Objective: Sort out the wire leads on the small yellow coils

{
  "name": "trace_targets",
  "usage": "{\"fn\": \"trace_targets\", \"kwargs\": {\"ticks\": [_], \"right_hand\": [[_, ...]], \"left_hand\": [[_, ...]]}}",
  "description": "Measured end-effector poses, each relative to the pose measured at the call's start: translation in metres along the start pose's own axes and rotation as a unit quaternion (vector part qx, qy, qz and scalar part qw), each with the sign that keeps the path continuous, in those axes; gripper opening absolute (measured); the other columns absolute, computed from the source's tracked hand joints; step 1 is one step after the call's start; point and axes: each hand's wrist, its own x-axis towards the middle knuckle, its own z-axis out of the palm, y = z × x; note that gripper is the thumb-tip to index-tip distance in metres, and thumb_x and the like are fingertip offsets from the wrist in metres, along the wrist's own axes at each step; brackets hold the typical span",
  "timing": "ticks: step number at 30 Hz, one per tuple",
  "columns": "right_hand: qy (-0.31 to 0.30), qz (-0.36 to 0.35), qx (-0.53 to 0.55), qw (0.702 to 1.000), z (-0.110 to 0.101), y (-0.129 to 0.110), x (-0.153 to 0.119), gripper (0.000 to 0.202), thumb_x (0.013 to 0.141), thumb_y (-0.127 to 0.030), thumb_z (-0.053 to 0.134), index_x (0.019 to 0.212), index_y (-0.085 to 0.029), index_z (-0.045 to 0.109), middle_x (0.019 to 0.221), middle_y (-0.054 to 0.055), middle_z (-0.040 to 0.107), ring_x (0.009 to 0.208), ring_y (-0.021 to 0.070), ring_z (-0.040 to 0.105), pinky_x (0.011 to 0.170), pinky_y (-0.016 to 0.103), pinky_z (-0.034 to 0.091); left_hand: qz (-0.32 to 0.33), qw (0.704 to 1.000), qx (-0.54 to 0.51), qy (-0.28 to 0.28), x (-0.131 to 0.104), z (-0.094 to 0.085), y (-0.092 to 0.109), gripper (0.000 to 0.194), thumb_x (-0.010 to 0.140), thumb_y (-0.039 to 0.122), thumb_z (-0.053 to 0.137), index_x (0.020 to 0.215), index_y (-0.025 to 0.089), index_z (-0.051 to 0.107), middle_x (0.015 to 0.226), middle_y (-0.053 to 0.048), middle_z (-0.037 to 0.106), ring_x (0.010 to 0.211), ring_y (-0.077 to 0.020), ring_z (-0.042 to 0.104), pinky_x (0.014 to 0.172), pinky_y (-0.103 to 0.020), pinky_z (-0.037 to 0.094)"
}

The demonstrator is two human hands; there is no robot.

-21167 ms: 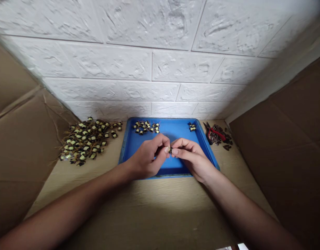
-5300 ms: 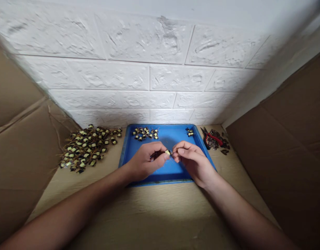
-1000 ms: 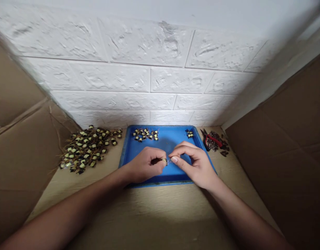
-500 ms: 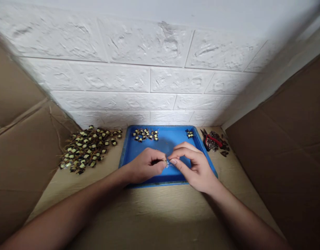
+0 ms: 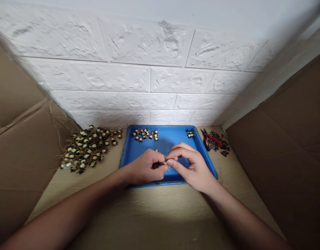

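Note:
Over the blue tray (image 5: pixel 175 180), my left hand (image 5: pixel 146 166) is closed, thumb and forefinger pinching a small transformer (image 5: pixel 168 167), a wire-wound part with shiny pins. Most of that part is hidden by the fingers. My right hand (image 5: pixel 189 166) is closed as well, its thumb and fingertips meeting the left fingertips at the same part; whether they grip its body or a thin wire lead is too small to tell. Just behind the fingers, another yellow-and-black transformer (image 5: pixel 156 150) lies in the tray, partly covered.
A large heap of transformers (image 5: pixel 85 147) with loose wire leads lies left of the tray. Inside it are a group at back left (image 5: pixel 145 134) and several at back right (image 5: pixel 189 134). Red-handled pliers (image 5: pixel 213 139) rest on small dark pieces (image 5: pixel 224 153). Cardboard panels (image 5: pixel 285 139) flank the table.
My right fingertips have moved left and now touch the left fingertips, where a gap showed before. The left fingers have shifted slightly, uncovering a transformer behind them.

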Motion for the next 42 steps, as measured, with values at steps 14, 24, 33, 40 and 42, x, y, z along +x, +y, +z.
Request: {"fn": "trace_targets", "kwargs": {"ticks": [14,24,33,40,42], "right_hand": [[-0.059,0.217,0.301,0.927,-0.004,0.011,-0.001,0.009,0.082,-0.026,0.079,0.086,-0.019,0.075,0.083,0.000,0.068,0.077,0.0132,0.058,0.075,0.027,0.043],[-0.049,0.229,0.322,0.917,-0.001,0.017,-0.001,0.010,0.077,-0.025,0.083,0.083,-0.020,0.077,0.082,0.000,0.071,0.076,0.0122,0.059,0.073,0.025,0.045],[-0.037,0.210,0.289,0.933,0.001,0.013,0.001,0.012,0.075,-0.028,0.083,0.080,-0.020,0.075,0.078,0.000,0.068,0.072,0.0139,0.057,0.070,0.028,0.046],[-0.067,0.123,0.181,0.974,-0.007,0.002,0.000,0.010,0.089,-0.029,0.070,0.094,-0.021,0.074,0.090,0.003,0.068,0.086,0.0179,0.061,0.081,0.033,0.045],[-0.054,0.095,0.138,0.984,-0.007,-0.002,0.001,0.007,0.089,-0.027,0.070,0.090,-0.021,0.073,0.087,0.003,0.067,0.085,0.0181,0.061,0.081,0.034,0.046]], "left_hand": [[-0.020,0.995,-0.099,-0.012,-0.002,-0.006,0.002,0.034,0.092,0.033,0.049,0.064,0.016,0.041,0.063,0.005,0.031,0.060,-0.0083,0.030,0.054,-0.023,0.024],[-0.012,0.993,-0.117,-0.022,-0.002,-0.006,0.001,0.034,0.093,0.034,0.051,0.064,0.016,0.042,0.063,0.005,0.032,0.060,-0.0083,0.030,0.055,-0.023,0.024],[-0.018,0.994,-0.101,-0.029,-0.003,-0.008,0.003,0.034,0.091,0.034,0.051,0.064,0.016,0.041,0.063,0.005,0.031,0.060,-0.0088,0.030,0.055,-0.023,0.024],[-0.024,0.996,-0.069,-0.042,-0.001,-0.006,0.004,0.031,0.090,0.031,0.049,0.063,0.016,0.042,0.062,0.005,0.031,0.058,-0.0084,0.030,0.053,-0.022,0.024],[-0.028,0.996,-0.069,-0.045,-0.001,-0.006,0.003,0.031,0.090,0.032,0.049,0.064,0.016,0.042,0.063,0.005,0.030,0.058,-0.0083,0.030,0.052,-0.022,0.024]]}}
